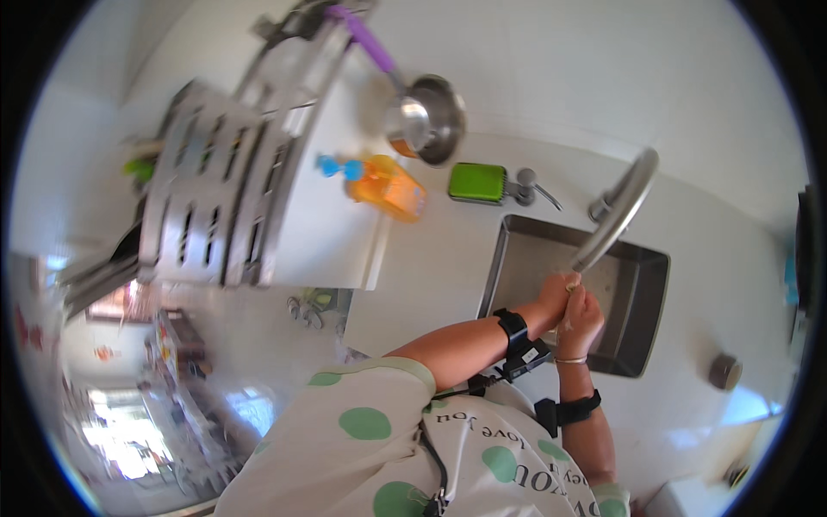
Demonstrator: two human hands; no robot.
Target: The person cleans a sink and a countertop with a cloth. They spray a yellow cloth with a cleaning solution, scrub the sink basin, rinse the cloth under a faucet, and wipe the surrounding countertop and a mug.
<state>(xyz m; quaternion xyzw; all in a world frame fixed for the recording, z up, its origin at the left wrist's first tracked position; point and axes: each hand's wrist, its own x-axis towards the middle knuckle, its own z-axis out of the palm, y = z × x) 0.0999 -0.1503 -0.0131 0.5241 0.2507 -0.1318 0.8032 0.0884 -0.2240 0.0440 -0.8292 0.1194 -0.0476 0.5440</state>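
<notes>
My left hand (552, 300) and my right hand (581, 320) are pressed together over the stainless steel sink (623, 316). Between their fingertips shows a small pale yellowish item (572, 286), too small to identify, that both hands pinch. Just above them ends the spout of a curved metal faucet (623, 210). My right hand looks wet. Each forearm wears a black strap, and a thin bracelet circles my right wrist.
Beside the sink's back-left corner are a soap dispenser (526, 186) and a green sponge (478, 182) in a holder. Further left stand an orange bottle (391, 190) and a metal pot (444, 123). A slotted metal rack (200, 187) rises at left. A small round container (725, 372) sits right.
</notes>
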